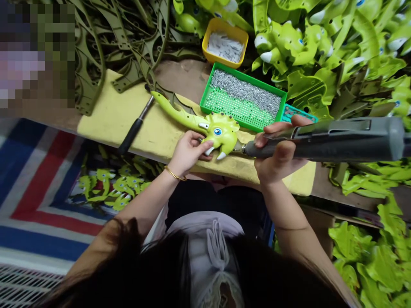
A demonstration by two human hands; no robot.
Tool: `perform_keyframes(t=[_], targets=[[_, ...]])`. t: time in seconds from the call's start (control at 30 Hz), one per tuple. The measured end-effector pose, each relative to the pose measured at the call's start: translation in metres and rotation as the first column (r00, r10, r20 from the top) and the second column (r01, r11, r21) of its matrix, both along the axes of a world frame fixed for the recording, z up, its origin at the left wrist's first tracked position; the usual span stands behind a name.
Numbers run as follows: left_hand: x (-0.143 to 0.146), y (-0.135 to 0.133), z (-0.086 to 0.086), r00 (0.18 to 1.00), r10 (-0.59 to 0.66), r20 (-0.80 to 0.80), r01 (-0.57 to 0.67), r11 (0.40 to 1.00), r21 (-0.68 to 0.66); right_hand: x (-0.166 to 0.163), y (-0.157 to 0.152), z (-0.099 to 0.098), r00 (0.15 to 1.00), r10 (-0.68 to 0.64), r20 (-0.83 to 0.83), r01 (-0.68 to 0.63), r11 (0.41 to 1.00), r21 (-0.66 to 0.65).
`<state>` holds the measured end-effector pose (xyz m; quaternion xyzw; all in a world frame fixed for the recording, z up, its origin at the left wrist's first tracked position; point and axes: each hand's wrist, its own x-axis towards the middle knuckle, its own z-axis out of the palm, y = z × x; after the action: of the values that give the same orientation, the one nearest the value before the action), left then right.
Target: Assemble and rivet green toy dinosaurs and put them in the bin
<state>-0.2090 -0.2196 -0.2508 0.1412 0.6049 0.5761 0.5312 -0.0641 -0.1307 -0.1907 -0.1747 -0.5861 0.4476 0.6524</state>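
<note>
A lime-green plastic dinosaur toy [205,123] with a blue eye and white horns lies on a yellow pad [112,115]. My left hand [189,150] is closed on its head end, pinning it down. My right hand [279,149] is wrapped round a grey electric screwdriver [327,139]. The screwdriver lies level, and its tip touches the toy's head just right of the horns.
A green tray of small screws [244,100] sits behind the toy, with a yellow bin [225,42] further back. A black-handled tool [133,130] lies at the left of the pad. Heaps of green toy parts [337,47] fill the right; olive frames [122,42] are at the back left.
</note>
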Motion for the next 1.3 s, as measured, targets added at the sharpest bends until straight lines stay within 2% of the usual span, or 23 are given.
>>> perform_keyframes(t=[0.23,0.3,0.4,0.47,0.57,0.63,0.73,0.83,1.0,1.17,1.3], targets=[[0.003,-0.003,0.002,0.999,0.027,-0.018,-0.026,0.999,0.028,0.005,-0.001,-0.028,0.988,0.037,0.151,-0.039,0.999,0.016],[0.005,-0.004,0.002,0.999,0.042,-0.019,-0.042,0.998,0.036,0.007,-0.004,-0.028,0.983,0.059,0.175,-0.064,0.998,0.023],[0.005,-0.005,-0.001,0.999,0.044,-0.007,-0.044,0.998,0.044,0.003,0.001,-0.013,0.988,0.078,0.134,-0.082,0.996,0.020],[0.004,-0.005,-0.003,1.000,0.023,0.003,-0.024,0.999,0.047,-0.006,0.016,0.002,0.998,0.035,0.056,-0.036,0.999,0.013],[0.002,-0.004,-0.004,1.000,0.009,0.010,-0.009,0.999,0.043,-0.023,0.052,0.013,0.990,-0.132,-0.049,0.133,0.991,0.006],[0.002,-0.003,-0.003,1.000,0.001,0.014,-0.001,0.999,0.032,-0.035,0.076,0.006,0.972,-0.233,-0.010,0.232,0.972,-0.028],[0.002,-0.002,-0.001,1.000,-0.011,0.024,0.011,1.000,0.017,-0.048,0.095,-0.015,0.961,-0.267,0.078,0.273,0.959,-0.077],[0.002,-0.002,0.000,0.999,-0.011,0.037,0.010,1.000,0.009,-0.052,0.096,-0.029,0.961,-0.258,0.096,0.265,0.962,-0.071],[0.001,-0.003,-0.001,0.999,-0.016,0.038,0.015,1.000,0.013,-0.052,0.096,-0.032,0.971,-0.232,0.064,0.236,0.969,-0.075],[0.000,-0.004,-0.001,0.998,-0.034,0.046,0.034,0.999,0.010,-0.049,0.096,-0.019,0.970,-0.240,0.047,0.243,0.967,-0.080],[0.000,-0.003,-0.001,0.999,-0.025,0.031,0.024,1.000,0.019,-0.036,0.073,0.000,0.956,-0.267,0.122,0.271,0.962,-0.022]])
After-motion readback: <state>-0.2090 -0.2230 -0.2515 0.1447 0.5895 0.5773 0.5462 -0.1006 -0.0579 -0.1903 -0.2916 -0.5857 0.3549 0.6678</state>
